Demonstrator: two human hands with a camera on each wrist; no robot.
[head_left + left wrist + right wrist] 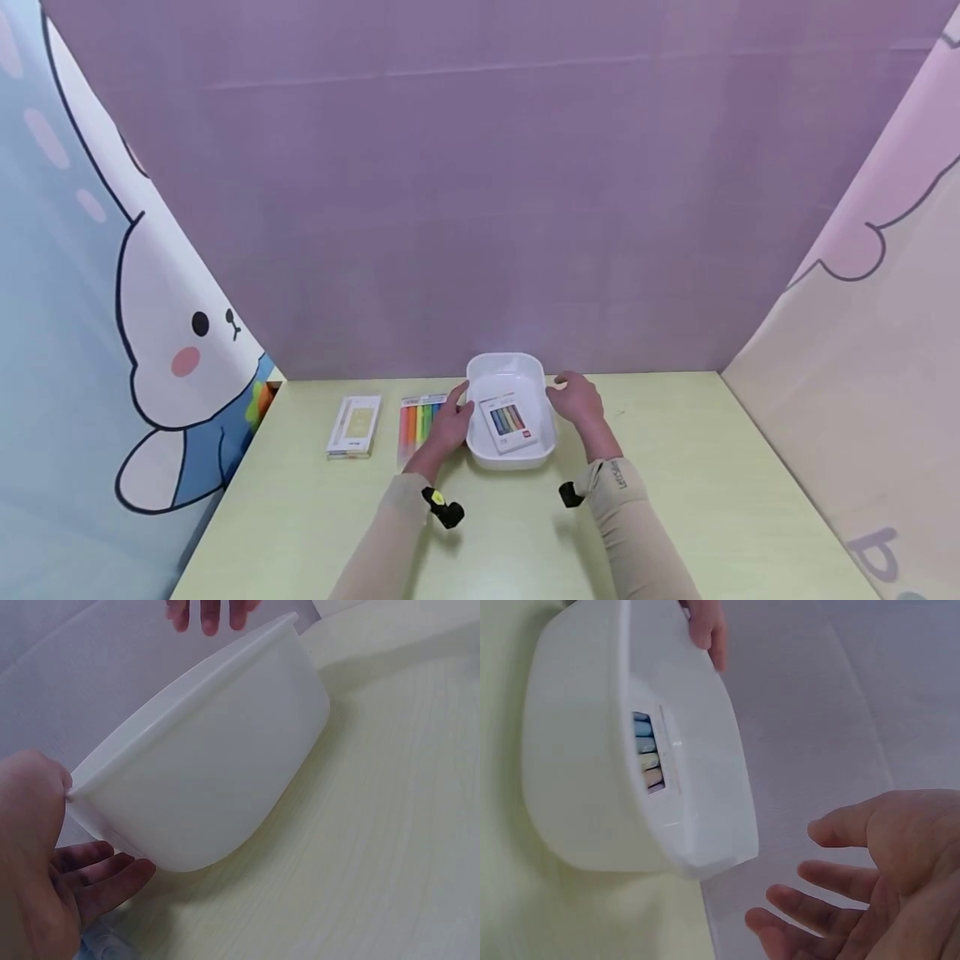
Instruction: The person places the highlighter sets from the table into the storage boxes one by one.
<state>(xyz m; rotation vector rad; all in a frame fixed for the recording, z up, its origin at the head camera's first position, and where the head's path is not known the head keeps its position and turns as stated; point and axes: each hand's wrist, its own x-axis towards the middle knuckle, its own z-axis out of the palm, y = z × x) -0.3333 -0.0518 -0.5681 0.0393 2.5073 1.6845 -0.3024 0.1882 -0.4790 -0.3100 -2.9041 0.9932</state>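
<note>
A white plastic basin point(504, 375) stands near the back edge of the table. Inside it, a white box of coloured sticks point(517, 435) lies at a slant, its window showing a row of colours. My left hand point(452, 423) grips the basin's left side, thumb at the rim and fingers against the outer wall in the left wrist view. On the other side, my right hand point(577, 400) is held beside the right rim. Its fingers are loosely bent and hold nothing, and the right wrist view shows a gap between them and the basin point(577, 750).
Left of the basin lies a clear pack of coloured markers point(411, 429), partly behind my left hand. Farther left is a white box with a yellowish panel point(354, 427). A purple backdrop point(495, 208) rises behind the pale table point(675, 467), with printed curtains on both sides.
</note>
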